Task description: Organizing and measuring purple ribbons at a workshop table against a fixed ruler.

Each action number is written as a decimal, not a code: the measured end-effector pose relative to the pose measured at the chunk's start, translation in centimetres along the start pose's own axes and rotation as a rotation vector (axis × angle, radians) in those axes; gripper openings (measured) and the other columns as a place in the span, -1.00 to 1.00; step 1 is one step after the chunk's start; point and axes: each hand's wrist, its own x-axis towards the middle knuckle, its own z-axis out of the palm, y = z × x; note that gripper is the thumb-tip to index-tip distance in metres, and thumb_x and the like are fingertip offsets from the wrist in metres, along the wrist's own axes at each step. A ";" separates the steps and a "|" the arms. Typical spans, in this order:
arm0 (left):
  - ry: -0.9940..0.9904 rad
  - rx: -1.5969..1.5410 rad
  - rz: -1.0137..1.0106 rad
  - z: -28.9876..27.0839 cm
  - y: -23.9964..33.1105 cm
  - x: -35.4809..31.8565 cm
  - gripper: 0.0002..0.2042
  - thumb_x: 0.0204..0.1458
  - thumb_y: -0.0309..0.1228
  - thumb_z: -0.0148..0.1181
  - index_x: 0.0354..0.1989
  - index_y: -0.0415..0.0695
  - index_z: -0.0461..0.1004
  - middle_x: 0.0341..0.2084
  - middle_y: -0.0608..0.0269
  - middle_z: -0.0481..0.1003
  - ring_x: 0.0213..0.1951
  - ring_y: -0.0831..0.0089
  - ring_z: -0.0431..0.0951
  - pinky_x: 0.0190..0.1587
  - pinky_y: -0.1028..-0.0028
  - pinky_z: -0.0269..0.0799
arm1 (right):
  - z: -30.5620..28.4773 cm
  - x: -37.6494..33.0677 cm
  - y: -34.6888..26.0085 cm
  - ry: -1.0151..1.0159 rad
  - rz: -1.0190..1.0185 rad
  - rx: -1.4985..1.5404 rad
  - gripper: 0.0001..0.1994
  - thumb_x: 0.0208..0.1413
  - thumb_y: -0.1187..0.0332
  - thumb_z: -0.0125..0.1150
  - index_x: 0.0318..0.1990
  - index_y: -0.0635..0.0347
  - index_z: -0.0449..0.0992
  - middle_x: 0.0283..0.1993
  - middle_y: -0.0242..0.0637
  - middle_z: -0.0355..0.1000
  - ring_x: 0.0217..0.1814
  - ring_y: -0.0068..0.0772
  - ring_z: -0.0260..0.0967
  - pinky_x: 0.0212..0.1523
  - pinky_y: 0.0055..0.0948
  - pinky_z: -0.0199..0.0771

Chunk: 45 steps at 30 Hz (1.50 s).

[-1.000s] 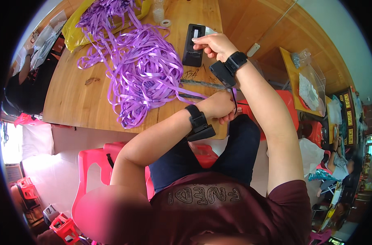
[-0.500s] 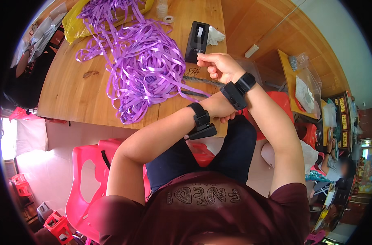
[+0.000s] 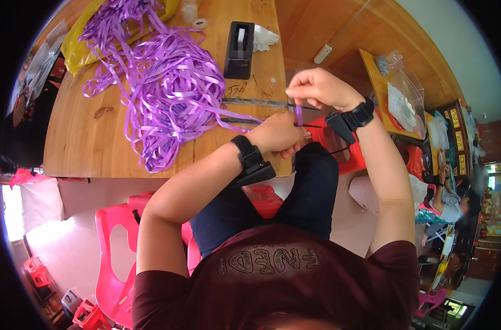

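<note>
Two thin dark rods (image 3: 256,101) lie across the tabletop under strips of clear tape, their tips sticking out past its right edge. A short band of purple ribbon (image 3: 299,116) spans the rods near those tips. My left hand (image 3: 283,135) is closed at the band, on the ribbon coming from the pile; its fingertips are partly hidden. Just above the band my right hand (image 3: 324,88) pinches thumb and forefinger together on a piece of clear tape that barely shows. A large tangled pile of purple ribbon (image 3: 179,82) lies left of the rods.
Beyond the rods stands a black tape dispenser (image 3: 239,60) beside crumpled white paper (image 3: 264,38). A yellow plastic bag (image 3: 77,47) with more ribbon, and a white tape roll (image 3: 200,23), are at the back of the wooden table (image 3: 96,148). Red chairs (image 3: 110,264) stand around me.
My right hand has left the tape dispenser, where it gripped a strip of tape, and come toward me to the rod tips. My left hand stays by the rods. The whole view has shifted slightly.
</note>
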 end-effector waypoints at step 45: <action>-0.025 -0.046 -0.062 0.1 0.0 0.0 -0.80 0.26 -0.34 0.02 -0.14 -0.25 0.40 -0.59 0.32 0.47 -0.71 0.65 0.38 -0.70 0.60 0.32 | -1.5 -3.3 4.8 0.081 -0.161 -0.648 -0.73 -0.02 0.53 0.05 -0.15 0.10 0.54 -0.56 -0.43 0.34 -0.50 -0.59 0.26 -0.44 -0.47 0.26</action>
